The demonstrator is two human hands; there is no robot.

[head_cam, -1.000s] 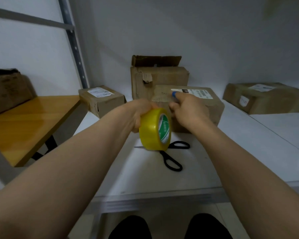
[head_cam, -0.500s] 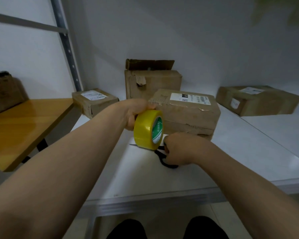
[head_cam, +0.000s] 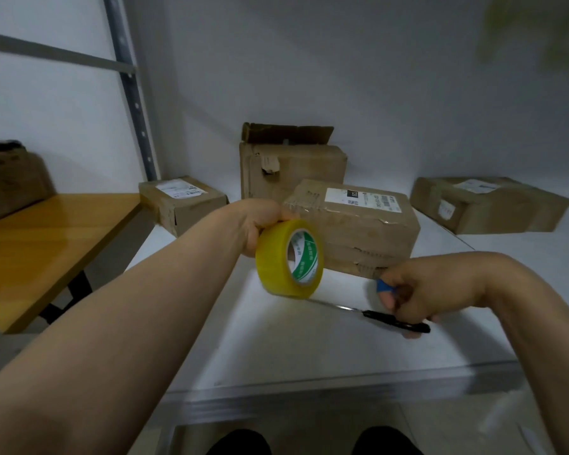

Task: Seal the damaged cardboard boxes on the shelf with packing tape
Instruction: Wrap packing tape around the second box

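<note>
Our left hand point(head_cam: 260, 224) grips the yellow tape roll point(head_cam: 289, 257), fingers curled over its outer band, and holds it on edge just above the shelf point(head_cam: 309, 349), close against the front left corner of the nearest box point(head_cam: 352, 224). Our right hand point(head_cam: 418, 290), one fingertip capped in blue point(head_cam: 382, 285), closes round the black handles of the scissors point(head_cam: 385, 318). Their blades lie low over the shelf and point toward the roll. We cannot tell whether the blades are parted, nor whether a strip runs from roll to box. This box stands mid-shelf, its lower front edge torn and glossy tape already across its top left corner. We judge the step in hand to be cutting the tape free. The next move calls for a taut strip, the blades opened and brought across it between roll and box. Behind stands an open-flapped box point(head_cam: 289, 165) against the back wall, a small box point(head_cam: 181, 201) sits at the back left corner, and a flat box point(head_cam: 486, 201) lies toward the right edge.
</note>
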